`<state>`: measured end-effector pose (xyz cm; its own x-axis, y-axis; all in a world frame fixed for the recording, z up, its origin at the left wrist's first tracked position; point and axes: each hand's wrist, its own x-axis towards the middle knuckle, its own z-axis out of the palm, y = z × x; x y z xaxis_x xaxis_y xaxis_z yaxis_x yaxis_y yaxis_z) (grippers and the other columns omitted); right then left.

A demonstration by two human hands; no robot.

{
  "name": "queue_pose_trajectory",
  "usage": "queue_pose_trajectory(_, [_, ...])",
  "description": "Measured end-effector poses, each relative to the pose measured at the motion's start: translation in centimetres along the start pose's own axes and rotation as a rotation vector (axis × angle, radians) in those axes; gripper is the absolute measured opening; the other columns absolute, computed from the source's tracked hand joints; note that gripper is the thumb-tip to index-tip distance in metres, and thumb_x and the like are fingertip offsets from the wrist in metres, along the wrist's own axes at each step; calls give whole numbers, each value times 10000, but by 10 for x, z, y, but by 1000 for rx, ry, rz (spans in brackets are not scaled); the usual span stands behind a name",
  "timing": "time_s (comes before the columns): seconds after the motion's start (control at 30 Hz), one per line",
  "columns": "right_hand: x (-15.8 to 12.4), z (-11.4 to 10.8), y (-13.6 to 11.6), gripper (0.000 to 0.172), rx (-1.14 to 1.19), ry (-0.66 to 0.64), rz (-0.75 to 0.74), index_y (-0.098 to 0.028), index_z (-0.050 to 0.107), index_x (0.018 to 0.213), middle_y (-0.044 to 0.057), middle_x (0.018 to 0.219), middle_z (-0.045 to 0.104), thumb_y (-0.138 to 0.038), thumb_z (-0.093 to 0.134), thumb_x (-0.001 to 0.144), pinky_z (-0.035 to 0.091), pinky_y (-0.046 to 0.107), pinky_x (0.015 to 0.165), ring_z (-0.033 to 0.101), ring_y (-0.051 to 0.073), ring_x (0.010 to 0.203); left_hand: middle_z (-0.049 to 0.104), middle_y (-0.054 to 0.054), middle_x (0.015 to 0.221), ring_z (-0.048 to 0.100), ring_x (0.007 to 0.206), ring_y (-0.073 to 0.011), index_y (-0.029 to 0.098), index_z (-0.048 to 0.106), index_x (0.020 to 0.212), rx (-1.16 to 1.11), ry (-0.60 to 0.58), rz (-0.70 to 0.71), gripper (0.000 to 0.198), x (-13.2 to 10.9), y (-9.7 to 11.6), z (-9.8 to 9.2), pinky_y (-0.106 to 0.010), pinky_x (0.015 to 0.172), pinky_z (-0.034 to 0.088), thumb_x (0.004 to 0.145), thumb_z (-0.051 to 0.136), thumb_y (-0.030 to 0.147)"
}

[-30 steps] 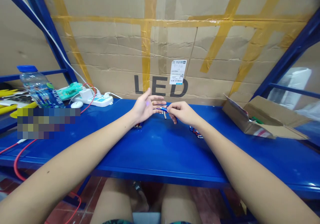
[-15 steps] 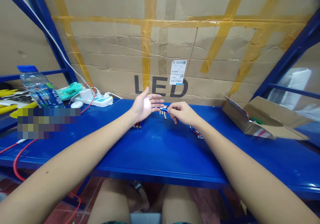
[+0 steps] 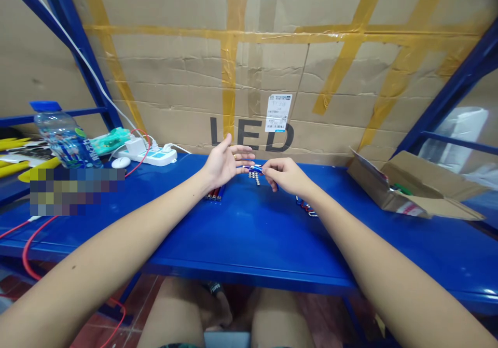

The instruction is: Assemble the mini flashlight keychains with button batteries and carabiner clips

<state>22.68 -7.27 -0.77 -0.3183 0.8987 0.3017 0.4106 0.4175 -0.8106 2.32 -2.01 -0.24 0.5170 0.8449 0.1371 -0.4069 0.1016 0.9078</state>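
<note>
My right hand (image 3: 286,174) pinches a slim, shiny blue metal tube (image 3: 253,168) between thumb and fingers. Its left end reaches the fingertips of my left hand (image 3: 225,165), which is open, palm showing and fingers stretched out. Just beneath the tube, several small silver pieces (image 3: 255,176) lie grouped on the blue table (image 3: 233,234). Partly hidden under my left hand is a row of dark red and blue tubes (image 3: 215,194) with silver ends. Beside my right wrist lie several blue and red carabiner-like clips (image 3: 306,206), partly covered by the forearm.
An open cardboard box (image 3: 389,197) sits at the right. On the left are a water bottle (image 3: 64,135), a white power strip (image 3: 155,155) with plugs, a white mouse-like object (image 3: 121,162) and a red cable (image 3: 29,249). A large taped carton (image 3: 175,83) stands behind the table.
The hands and the blue tube hold almost the same place. The whole view has shifted very slightly.
</note>
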Motion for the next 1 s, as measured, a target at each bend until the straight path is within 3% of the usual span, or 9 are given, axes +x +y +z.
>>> queue_pose_trajectory(0.23, [0,6,-4,173,-39,101,19,-191,546,685,-64,449,451,-290,508,821,368,247,435,471,108,376,712,-174,967,667,887,-267,102,669,979,-2,-14,-8,620,-1,-1,2,-363,749,510,935,364,641])
queue_pose_trajectory(0.5, [0,8,-9,168,-144,283,-41,-196,525,612,-23,511,481,-270,509,762,347,270,554,457,130,550,713,-184,992,661,897,-275,105,676,999,23,-18,2,625,1,-3,1,-372,753,499,919,383,651])
queue_pose_trajectory(0.87, [2,4,-6,265,-228,301,-53,-215,388,523,-31,498,392,-284,494,756,273,283,550,370,120,550,709,-176,979,662,879,-264,97,680,987,2,-34,-9,631,-1,-3,2,-356,751,497,916,401,658])
queue_pose_trajectory(1.0, [0,5,-7,218,-193,289,-36,-208,456,567,-25,511,445,-288,499,765,303,276,558,411,129,562,710,-181,992,658,888,-264,101,682,986,9,-43,-4,628,-2,-3,3,-364,767,495,919,394,656])
